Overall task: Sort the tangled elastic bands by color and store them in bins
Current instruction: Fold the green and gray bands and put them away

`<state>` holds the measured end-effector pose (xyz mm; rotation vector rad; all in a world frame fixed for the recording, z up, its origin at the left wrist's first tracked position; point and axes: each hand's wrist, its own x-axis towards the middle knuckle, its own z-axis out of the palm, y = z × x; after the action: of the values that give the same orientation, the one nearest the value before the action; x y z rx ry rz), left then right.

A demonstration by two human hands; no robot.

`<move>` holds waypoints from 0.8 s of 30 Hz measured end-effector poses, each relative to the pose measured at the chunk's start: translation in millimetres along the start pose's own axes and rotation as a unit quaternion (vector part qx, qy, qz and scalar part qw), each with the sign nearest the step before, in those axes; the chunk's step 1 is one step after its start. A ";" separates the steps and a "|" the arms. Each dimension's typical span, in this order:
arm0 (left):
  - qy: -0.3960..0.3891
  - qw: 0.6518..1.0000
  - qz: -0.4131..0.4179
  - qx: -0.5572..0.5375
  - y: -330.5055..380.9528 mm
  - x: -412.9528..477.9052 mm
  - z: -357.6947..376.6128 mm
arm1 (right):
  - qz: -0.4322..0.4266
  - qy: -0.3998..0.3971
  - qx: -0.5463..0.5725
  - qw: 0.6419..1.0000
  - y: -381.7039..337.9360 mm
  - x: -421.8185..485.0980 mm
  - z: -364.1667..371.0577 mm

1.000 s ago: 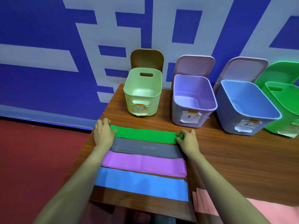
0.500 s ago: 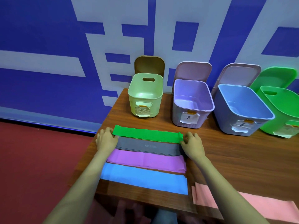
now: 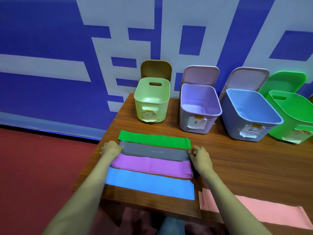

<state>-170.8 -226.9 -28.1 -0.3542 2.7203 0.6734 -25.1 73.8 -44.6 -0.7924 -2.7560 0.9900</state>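
Head view: wood-grain bench (image 3: 245, 158) pushed against a blue wall with white block shapes (image 3: 50, 48), red floor (image 3: 33, 167) to its left.

Four flat stacks of elastic bands lie in parallel rows on the bench, long edges touching or slightly overlapping. From far to near: green bands (image 3: 154, 139), grey bands (image 3: 154, 152), purple bands (image 3: 152, 165), blue bands (image 3: 149, 183). All are thin matte strips, layered, with stepped ends showing on the right. The grey stack has faint print mid-strip, unreadable.

Left hand (image 3: 111, 148) is at the left end of the grey bands, fingers curled onto it. Right hand (image 3: 199, 155) is at the right end, fingertips bent and pinching the edge. The grey stack lies flat on the bench between them.

Both forearms cross the purple and blue stacks' ends and hide part of them.

A pink band (image 3: 254, 211) lies apart at the near right edge of the bench, running out to the right.

A row of four open plastic bins with rounded corners stands behind the bands:
- pale green bin (image 3: 140, 109), slot handles, tan lid (image 3: 155, 68) upright behind it
- lilac bin (image 3: 184, 122), pinkish lid (image 3: 200, 75) behind it
- blue bin (image 3: 232, 126), greyish-pink lid (image 3: 247, 78) behind it
- bright green bin (image 3: 291, 119), green lid (image 3: 284, 82) behind it, partly cut off by the frame

No bands show inside any bin. Each front wall carries a taped paper label; the writing is too small to read.
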 end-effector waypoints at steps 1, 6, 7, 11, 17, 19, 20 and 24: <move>-0.007 1.000 0.003 -0.008 0.6 0.1 -1.6 | -0.004 0.000 -0.002 1.000 -0.1 -2.0 2.0; 0.005 0.999 0.035 -0.038 8.9 -5.9 -5.1 | -0.008 -0.018 0.009 1.000 8.1 -2.9 1.8; 0.015 0.998 0.044 -0.046 12.1 -9.2 -6.2 | -0.005 -0.025 0.012 1.000 8.3 -2.7 -0.6; 0.057 0.992 0.074 -0.085 21.1 -20.3 -12.4 | 0.002 -0.055 0.028 0.998 8.1 -2.4 -6.0; 0.047 0.973 0.110 -0.197 34.7 -31.5 -22.7 | -0.001 -0.059 0.063 0.996 6.6 -0.7 -8.7; 0.040 0.970 0.121 -0.209 44.2 -40.0 -25.9 | -0.003 -0.060 0.070 0.996 7.0 0.0 -9.5; 0.043 0.970 0.131 -0.202 48.8 -43.7 -27.1 | -0.003 -0.062 0.073 0.995 7.3 0.2 -9.4; 0.074 0.965 0.197 -0.157 70.7 -63.9 -21.5 | -0.008 -0.065 0.082 0.994 8.1 0.1 -8.5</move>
<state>-139.2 -166.4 41.8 0.0799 2.8509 1.2399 -19.4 84.0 -43.0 -0.7040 -2.7367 1.2882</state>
